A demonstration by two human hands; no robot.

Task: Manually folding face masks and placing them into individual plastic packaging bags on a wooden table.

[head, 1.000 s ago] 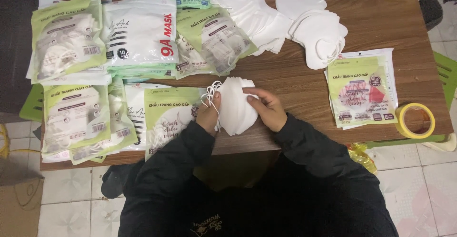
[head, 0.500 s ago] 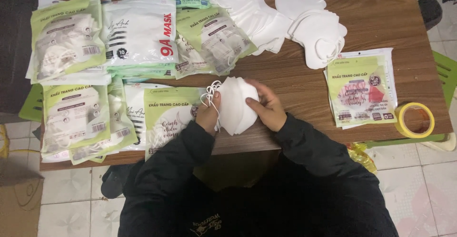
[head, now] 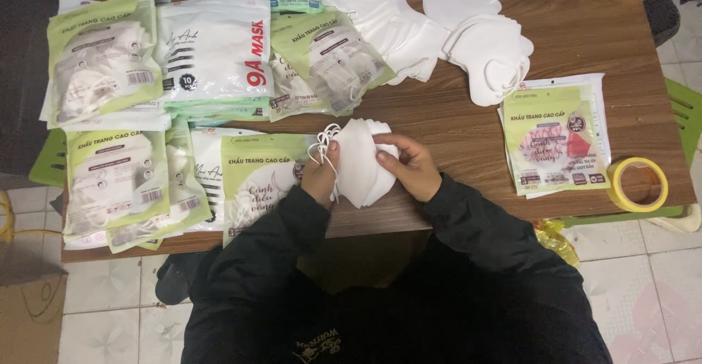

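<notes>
Gripping both hands, mask stack (head: 360, 161) stands upright, long axis vertical.

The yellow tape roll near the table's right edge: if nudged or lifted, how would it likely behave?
The tape roll lies flat on its side on the table, so a nudge would probably slide it rather than roll it. It sits close to the right edge, so a push that way could drop it off. It is a thin open ring, likely light and rigid.

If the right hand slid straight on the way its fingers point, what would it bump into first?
The right hand points leftward across the stack of white masks it holds; beyond that, probably the left hand, then the green packet.
</notes>
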